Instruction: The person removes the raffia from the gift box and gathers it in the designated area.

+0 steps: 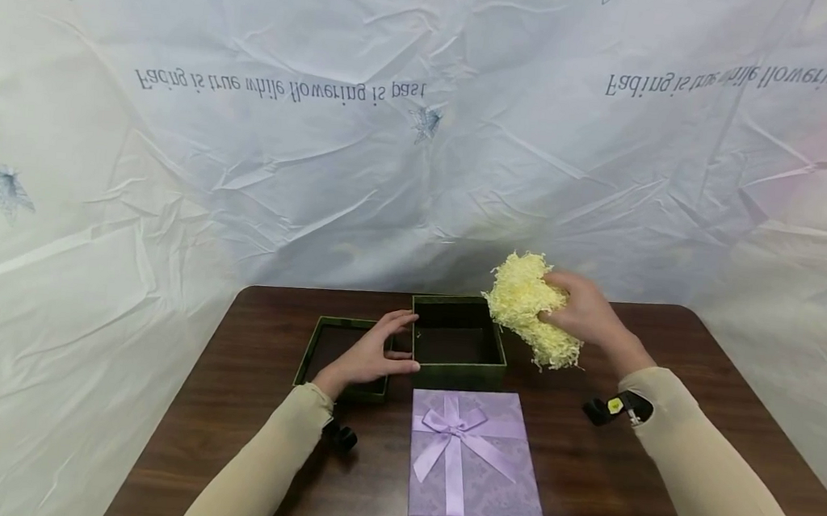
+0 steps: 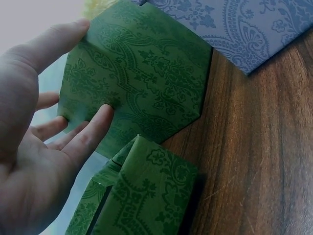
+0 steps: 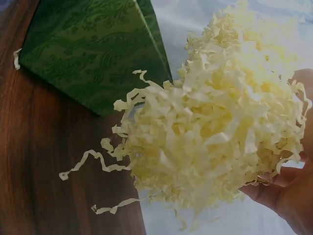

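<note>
A green patterned box (image 1: 463,374) stands uncovered at the back of the table, and its dark inside shows. My left hand (image 1: 367,357) touches its left side, thumb by the front corner and fingers spread along the wall (image 2: 142,73). Beneath that hand is a shallower green piece (image 1: 308,351), apparently the box's lid, with its hollow side up. To the right of the box, my right hand (image 1: 587,314) grips a large clump of pale yellow shredded paper (image 1: 525,295) above the table. Loose strands dangle from the shredded paper (image 3: 210,122) in the right wrist view.
A purple gift box (image 1: 479,490) with a lilac ribbon bow (image 1: 454,429) sits closed in front of the green box. The dark wooden table (image 1: 227,405) ends at a pale printed sheet (image 1: 359,205) behind it. Wrist-worn devices (image 1: 339,436) sit below both sleeves.
</note>
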Available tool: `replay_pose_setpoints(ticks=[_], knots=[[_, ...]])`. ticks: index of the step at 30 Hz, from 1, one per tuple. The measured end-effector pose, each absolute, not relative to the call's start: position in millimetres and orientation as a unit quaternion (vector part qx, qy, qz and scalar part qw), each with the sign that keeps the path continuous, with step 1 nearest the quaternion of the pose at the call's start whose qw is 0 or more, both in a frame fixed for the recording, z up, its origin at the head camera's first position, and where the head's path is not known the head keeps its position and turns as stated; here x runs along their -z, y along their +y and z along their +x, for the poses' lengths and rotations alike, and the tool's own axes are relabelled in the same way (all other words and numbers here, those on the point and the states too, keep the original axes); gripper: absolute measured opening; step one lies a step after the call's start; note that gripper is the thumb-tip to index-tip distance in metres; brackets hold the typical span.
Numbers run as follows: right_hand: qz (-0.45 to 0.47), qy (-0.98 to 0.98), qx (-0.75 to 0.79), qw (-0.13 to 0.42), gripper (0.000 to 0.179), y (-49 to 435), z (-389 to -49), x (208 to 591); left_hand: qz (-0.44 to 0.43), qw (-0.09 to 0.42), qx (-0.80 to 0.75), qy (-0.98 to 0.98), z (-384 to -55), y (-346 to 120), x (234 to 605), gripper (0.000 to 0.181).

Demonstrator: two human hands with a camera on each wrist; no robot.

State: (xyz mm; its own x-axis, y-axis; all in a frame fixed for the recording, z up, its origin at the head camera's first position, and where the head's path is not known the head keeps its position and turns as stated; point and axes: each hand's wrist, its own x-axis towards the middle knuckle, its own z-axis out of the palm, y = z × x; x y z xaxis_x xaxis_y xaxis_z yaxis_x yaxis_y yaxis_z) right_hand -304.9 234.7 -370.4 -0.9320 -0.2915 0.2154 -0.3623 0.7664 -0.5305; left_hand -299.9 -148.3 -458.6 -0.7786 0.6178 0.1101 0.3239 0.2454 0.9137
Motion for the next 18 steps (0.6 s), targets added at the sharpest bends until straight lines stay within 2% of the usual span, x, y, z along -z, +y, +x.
replay_pose_setpoints(ticks=[7, 18], knots=[[0.156, -0.946, -0.281, 0.050, 0.070, 245.5, -301.3, 378.1, 0.302, 0.141, -0.534, 0.777, -300.2, -148.7, 459.5, 0.084], [0.137, -0.954, -0.264, 0.037, 0.067, 262.3, -294.8, 393.2, 0.310, 0.148, -0.536, 0.771, -299.8, -148.6, 457.8, 0.080]])
